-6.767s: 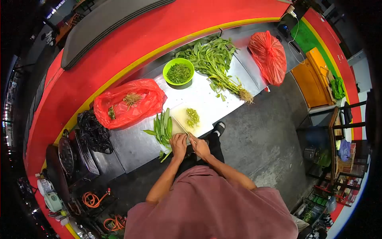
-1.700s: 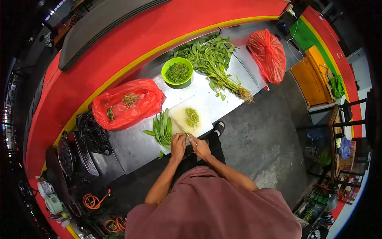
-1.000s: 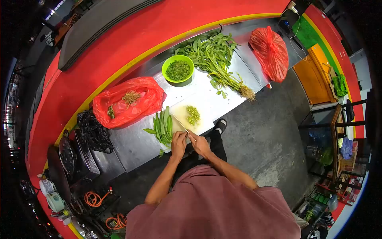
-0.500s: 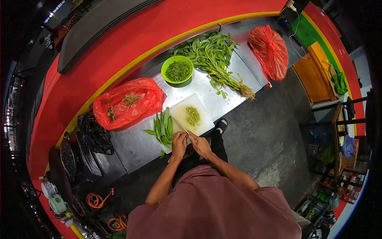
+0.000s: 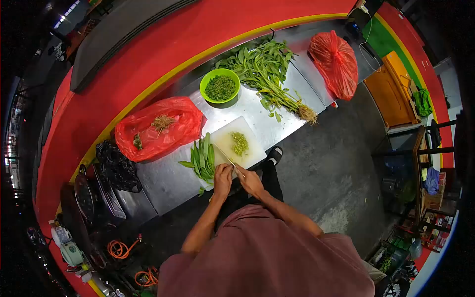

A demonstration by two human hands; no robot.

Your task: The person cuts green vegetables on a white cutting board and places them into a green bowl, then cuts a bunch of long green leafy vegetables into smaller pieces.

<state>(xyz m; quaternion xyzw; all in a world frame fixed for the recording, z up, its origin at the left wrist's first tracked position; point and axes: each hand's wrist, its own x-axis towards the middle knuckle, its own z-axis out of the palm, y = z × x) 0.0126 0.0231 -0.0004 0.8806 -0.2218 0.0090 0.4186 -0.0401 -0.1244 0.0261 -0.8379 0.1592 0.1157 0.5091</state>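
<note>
My left hand [image 5: 222, 177] presses down on a bunch of green leafy stalks [image 5: 203, 157] at the near left edge of a white cutting board [image 5: 247, 158]. My right hand [image 5: 249, 180] grips the handle of a knife [image 5: 225, 158], whose blade lies across the board just beside my left fingers. A small heap of chopped greens [image 5: 240, 143] sits in the middle of the board.
The steel counter [image 5: 168, 180] also holds a green bowl of chopped greens [image 5: 220, 88], a big bundle of leafy stems with roots [image 5: 269, 74], an open red bag with scraps [image 5: 158, 127], a tied red bag [image 5: 335, 62] and a black bag [image 5: 115, 166].
Both hands stay at the board's near edge with the knife working at the stalks. The view has shifted slightly; nothing else on the counter has moved.
</note>
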